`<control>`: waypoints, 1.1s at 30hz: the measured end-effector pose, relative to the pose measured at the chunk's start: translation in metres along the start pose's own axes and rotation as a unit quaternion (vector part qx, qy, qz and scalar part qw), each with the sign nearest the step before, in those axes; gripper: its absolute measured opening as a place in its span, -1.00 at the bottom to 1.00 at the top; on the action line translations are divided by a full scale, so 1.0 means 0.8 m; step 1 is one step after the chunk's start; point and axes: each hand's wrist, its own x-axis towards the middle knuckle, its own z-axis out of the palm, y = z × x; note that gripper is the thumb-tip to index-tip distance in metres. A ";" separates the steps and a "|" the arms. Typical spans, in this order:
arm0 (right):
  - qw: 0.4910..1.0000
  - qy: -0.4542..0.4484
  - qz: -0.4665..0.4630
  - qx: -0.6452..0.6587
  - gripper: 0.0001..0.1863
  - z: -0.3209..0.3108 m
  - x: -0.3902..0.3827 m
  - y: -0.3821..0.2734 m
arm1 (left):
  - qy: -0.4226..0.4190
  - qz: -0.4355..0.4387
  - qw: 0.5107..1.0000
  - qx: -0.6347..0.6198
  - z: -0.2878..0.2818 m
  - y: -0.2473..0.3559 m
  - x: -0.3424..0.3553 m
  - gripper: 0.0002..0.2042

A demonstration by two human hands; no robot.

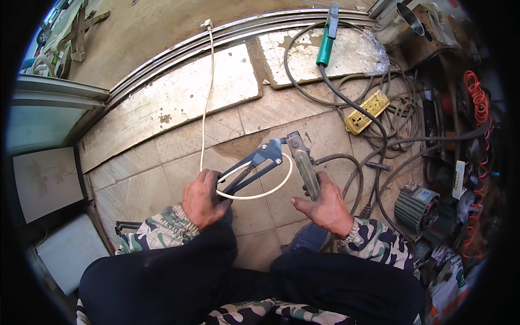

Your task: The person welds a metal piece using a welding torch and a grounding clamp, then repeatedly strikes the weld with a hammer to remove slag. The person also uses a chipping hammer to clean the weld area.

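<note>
My left hand is closed around the lower end of a black metal frame with thin legs and a bolted dark-blue plate. A white cable loops from that hand round the frame; another stretch runs up to a plug on the ground outside. At the frame's far end sits a grey metal clamp, seemingly a welding ground clamp, with a dark cable behind it. My right hand is at the clamp's lower end, fingers partly hidden behind it and thumb held away.
A green-handled electrode holder lies on a pale slab at the door track. Beside coiled dark cables is a yellow power strip. A hammer, a green motor and a red coiled hose are at right.
</note>
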 end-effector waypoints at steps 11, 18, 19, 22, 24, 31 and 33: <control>0.996 0.086 0.013 -0.012 -0.59 0.024 0.001 -0.004 | -0.023 -0.012 0.999 -0.029 -0.007 -0.004 0.002 -0.51; 0.990 0.135 -0.044 -0.008 -0.66 0.033 -0.003 0.009 | -0.101 0.030 0.985 -0.133 -0.031 -0.012 0.019 -0.55; 0.987 0.149 -0.055 -0.009 -0.67 0.036 -0.003 0.015 | -0.112 0.033 0.983 -0.139 -0.034 -0.012 0.021 -0.55; 0.966 0.207 -0.155 -0.026 -0.68 0.047 0.003 0.036 | -0.134 0.033 0.979 -0.152 -0.053 -0.003 0.022 -0.56; 0.955 0.224 -0.193 -0.019 -0.68 0.055 0.009 0.046 | -0.147 0.037 0.978 -0.140 -0.069 0.004 0.018 -0.57; 0.949 0.247 -0.189 0.048 -0.61 0.073 0.021 0.038 | -0.159 -0.055 0.968 -0.184 -0.101 0.019 0.006 -0.74; 0.938 0.257 -0.230 0.039 -0.61 0.070 0.028 0.031 | -0.174 -0.099 0.960 -0.195 -0.109 0.025 0.001 -0.73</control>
